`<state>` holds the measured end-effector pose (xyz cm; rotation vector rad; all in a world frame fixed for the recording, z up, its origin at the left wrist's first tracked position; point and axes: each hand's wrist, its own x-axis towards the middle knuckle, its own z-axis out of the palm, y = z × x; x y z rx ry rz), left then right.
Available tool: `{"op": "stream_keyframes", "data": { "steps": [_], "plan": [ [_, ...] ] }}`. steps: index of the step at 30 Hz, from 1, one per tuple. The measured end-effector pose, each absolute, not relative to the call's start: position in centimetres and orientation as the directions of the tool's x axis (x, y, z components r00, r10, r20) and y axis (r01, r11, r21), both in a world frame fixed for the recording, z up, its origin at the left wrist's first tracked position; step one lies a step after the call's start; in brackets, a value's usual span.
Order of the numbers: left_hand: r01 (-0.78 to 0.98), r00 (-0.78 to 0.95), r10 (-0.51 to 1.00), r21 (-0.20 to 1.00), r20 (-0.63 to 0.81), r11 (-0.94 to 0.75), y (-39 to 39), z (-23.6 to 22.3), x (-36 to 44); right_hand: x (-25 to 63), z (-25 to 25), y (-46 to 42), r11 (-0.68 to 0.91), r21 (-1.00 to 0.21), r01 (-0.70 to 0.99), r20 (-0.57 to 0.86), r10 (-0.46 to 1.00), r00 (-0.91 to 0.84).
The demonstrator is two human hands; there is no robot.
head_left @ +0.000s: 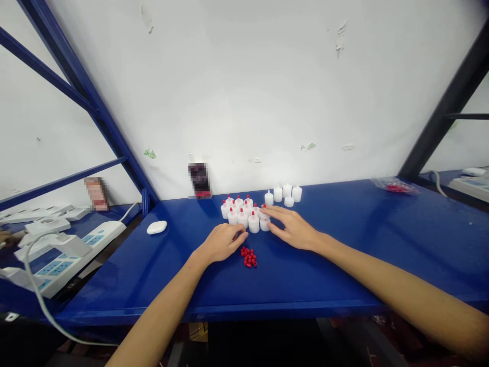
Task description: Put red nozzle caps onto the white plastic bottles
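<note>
My right hand (292, 228) reaches in from the right, its fingers and thumb around a small white bottle (264, 225) at the right edge of a cluster. A fingertip is at the red cap and the thumb beside the bottle's body. In front of the cluster, my left hand (223, 242) is closed, with fingers curled and thumb pressed in; anything between them is hidden. The white bottles with red caps (242, 218) stand upright, close together. Just right of my left hand lies a small pile of loose red caps (249, 257).
Behind my right hand stand several white bottles (278, 194) without red caps. A white oval case (157, 227) lies on the blue table (344, 275). A blurred phone-like object (200, 180) leans on the wall. Power strips (84, 250) are at left, a clear bag (395, 186) at back right.
</note>
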<state>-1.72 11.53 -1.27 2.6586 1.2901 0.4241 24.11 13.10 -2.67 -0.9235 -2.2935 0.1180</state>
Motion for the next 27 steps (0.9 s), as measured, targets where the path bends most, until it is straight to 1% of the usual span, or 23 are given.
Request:
{"op": "stream_keyframes", "data": {
  "steps": [2,4,7,13,17,20,23,25,27],
  "plan": [
    [0.737,0.587,0.79,0.287,0.176,-0.611,11.4,-1.1,-1.7,24.1,-2.7,12.8,0.739,-0.283,0.611,0.486,0.66,-0.573],
    [0.729,0.594,0.787,0.304,0.166,-0.614,11.3,-1.0,-1.7,24.2,-2.7,12.7,0.729,-0.272,0.628,0.461,0.672,-0.58],
    [0.709,0.614,0.775,0.326,0.15,-0.625,11.2,-1.0,-1.8,24.2,-2.5,12.5,0.723,-0.278,0.633,0.471,0.677,-0.566],
    [0.655,0.653,0.746,0.399,0.128,-0.642,11.2,-0.9,-1.9,24.6,-2.6,12.8,0.725,-0.308,0.617,0.541,0.666,-0.513],
    [0.641,0.663,0.738,0.414,0.125,-0.646,11.2,-1.0,-2.0,24.5,-3.0,13.1,0.724,-0.303,0.62,0.501,0.675,-0.542],
    [0.64,0.667,0.734,0.408,0.126,-0.651,11.3,-1.2,-2.0,24.4,-3.1,13.2,0.72,-0.336,0.607,0.478,0.686,-0.549],
    [0.644,0.663,0.739,0.411,0.123,-0.646,11.5,-1.4,-2.0,24.6,-2.7,13.3,0.695,-0.388,0.605,0.498,0.711,-0.497],
    [0.646,0.657,0.745,0.424,0.114,-0.635,11.6,-1.4,-2.0,25.2,-2.1,13.7,0.66,-0.403,0.634,0.497,0.739,-0.454],
    [0.648,0.652,0.751,0.439,0.103,-0.622,11.7,-1.4,-2.0,26.3,-1.5,14.2,0.599,-0.394,0.697,0.434,0.79,-0.434]
  ]
}}
